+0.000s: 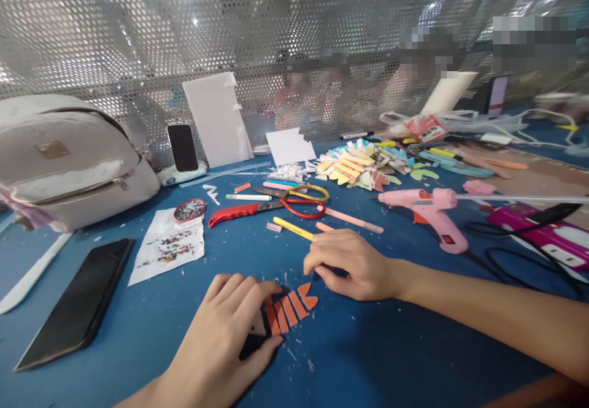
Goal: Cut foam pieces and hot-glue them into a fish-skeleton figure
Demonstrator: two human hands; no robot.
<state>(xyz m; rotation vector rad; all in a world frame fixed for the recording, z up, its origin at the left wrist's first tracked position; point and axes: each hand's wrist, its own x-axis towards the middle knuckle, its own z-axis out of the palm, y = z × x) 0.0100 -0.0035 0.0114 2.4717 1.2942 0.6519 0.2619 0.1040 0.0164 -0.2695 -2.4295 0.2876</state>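
My left hand (225, 325) rests on the table with its thumb and index finger curved round a row of orange strips (281, 315). Their tips touch or nearly touch the strips' edges. The strips lie side by side, and a notched orange tail-like piece (308, 297) ends the row. Under the left palm, a pale piece with a dark dot (256, 324) partly shows. My right hand (352, 264) is closed, fingers curled and thumb tucked beneath, just beyond the tail-like piece. Anything in its fingers is hidden. A yellow pen (293, 228) lies close to its knuckles.
Red-handled cutter (234, 214), scissors (301, 202) and a pink glue gun (426, 205) lie beyond my hands. Further back is a heap of coloured paper scraps (356, 165). A dark phone (80, 300), a sheet with dark bits (163, 257) and a backpack (73, 162) are left.
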